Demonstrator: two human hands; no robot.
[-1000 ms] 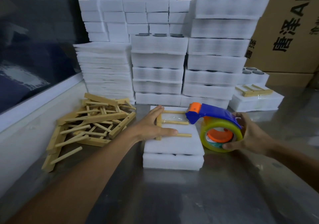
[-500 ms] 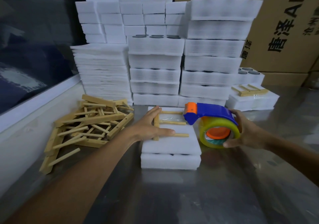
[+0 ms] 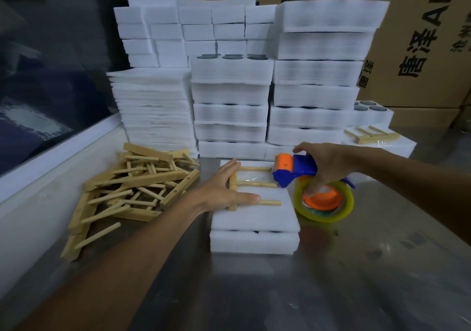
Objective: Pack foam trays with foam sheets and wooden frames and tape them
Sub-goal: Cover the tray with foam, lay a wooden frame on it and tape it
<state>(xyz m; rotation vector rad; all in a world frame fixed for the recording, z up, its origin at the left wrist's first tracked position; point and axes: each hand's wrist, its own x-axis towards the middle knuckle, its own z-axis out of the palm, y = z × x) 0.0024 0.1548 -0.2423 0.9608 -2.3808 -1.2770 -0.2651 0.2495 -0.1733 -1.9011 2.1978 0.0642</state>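
White foam tray stack [image 3: 254, 241] sits mid-table, wooden frame [image 3: 251, 185] on top. Left hand [image 3: 224, 190] flat, fingers straight, pressing frame. Right hand [image 3: 323, 162] grips blue-orange tape dispenser [image 3: 293, 171] at tray's right edge.

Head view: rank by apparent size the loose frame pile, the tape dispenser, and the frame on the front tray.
1. Frame pile, clearly largest.
2. Tape dispenser.
3. Frame on the front tray; partly covered, so only slightly smaller than the dispenser.

Printed cardboard boxes [image 3: 420, 37] behind, steel table [image 3: 331, 292], dark window [image 3: 46, 75] at left
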